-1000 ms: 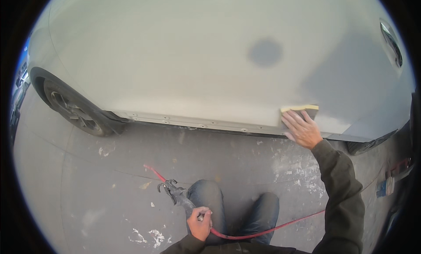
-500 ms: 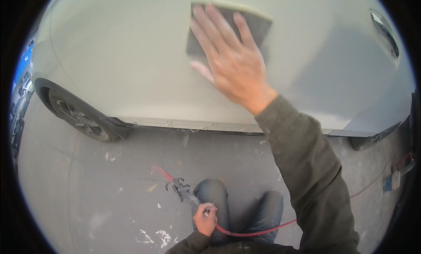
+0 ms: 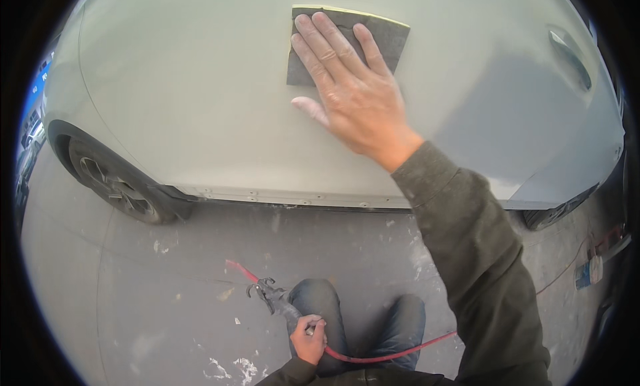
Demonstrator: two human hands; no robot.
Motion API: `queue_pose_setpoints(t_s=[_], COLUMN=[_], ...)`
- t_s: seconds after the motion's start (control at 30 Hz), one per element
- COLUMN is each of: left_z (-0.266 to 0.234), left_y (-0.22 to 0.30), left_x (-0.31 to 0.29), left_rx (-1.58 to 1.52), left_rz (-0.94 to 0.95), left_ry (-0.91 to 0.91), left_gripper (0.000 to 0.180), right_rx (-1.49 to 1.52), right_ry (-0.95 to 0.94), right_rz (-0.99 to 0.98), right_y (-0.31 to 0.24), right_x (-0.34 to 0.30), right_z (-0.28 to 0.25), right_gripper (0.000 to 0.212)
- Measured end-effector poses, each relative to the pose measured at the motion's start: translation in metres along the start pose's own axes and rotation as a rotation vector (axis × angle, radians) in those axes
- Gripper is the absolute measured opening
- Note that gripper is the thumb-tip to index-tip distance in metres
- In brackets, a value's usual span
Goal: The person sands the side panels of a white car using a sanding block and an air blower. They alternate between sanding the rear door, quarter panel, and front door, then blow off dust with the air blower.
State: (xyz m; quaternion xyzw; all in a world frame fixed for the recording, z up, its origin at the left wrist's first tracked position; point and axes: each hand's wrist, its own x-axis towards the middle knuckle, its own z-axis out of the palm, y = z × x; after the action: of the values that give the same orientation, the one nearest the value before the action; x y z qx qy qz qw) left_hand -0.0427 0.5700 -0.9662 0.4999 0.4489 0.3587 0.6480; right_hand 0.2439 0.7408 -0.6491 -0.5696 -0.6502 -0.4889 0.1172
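Note:
My right hand (image 3: 350,79) lies flat with spread fingers on a dark grey sanding sheet (image 3: 393,43) with a thin yellow edge. It presses the sheet against the pale grey side panel (image 3: 200,99) of a car; the thumb rests off the sheet on the panel. Low by my left knee, my left hand (image 3: 310,339) is closed round the rear end of a grey air blow gun (image 3: 270,296) with a dark hooked trigger part. From the gun's front end sticks a red tube (image 3: 241,269), and a red hose (image 3: 373,359) runs from the hand across my legs.
A car wheel (image 3: 113,179) stands at the left, another (image 3: 557,213) at the far right. The door handle (image 3: 570,59) sits upper right. Pale spots mark the grey floor (image 3: 167,279). A blue and white container (image 3: 588,273) stands at the right.
My right hand and the sanding sheet, blurred before, show sharply now and lie slightly farther right on the panel. The view has shifted a little. My left hand keeps its hold.

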Motion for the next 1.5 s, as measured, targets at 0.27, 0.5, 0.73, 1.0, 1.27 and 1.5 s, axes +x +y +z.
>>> queue_pose_setpoints(t_s=[0.27,0.5,0.73,1.0,1.27,1.5], left_z=[0.006,-0.006,0.006,-0.009,-0.001,0.004], left_y=[-0.004,0.000,0.014,-0.013,0.034,0.038], left_x=[0.000,-0.002,-0.005,0.008,-0.015,-0.011], left_rx=[-0.029,-0.054,0.053,0.131,0.061,0.165], left_rz=[-0.008,-0.017,-0.002,0.154,0.003,-0.005], left_ry=[-0.032,-0.027,-0.103,-0.129,-0.109,-0.088], left_gripper=[0.012,0.014,0.018,0.017,0.015,0.017], right_rx=[0.103,0.094,0.127,0.123,-0.283,-0.091], right_ry=[-0.337,0.103,-0.314,-0.057,-0.167,0.019], right_rz=[-0.355,0.067,-0.131,-0.020,0.146,0.179], right_y=[-0.044,0.033,-0.002,0.023,0.168,0.052], right_x=[-0.160,-0.013,-0.203,-0.109,-0.258,-0.119], right_z=[0.071,-0.018,0.024,-0.030,-0.106,-0.034], right_gripper=[0.089,0.080,0.070,0.078,0.076,0.097])
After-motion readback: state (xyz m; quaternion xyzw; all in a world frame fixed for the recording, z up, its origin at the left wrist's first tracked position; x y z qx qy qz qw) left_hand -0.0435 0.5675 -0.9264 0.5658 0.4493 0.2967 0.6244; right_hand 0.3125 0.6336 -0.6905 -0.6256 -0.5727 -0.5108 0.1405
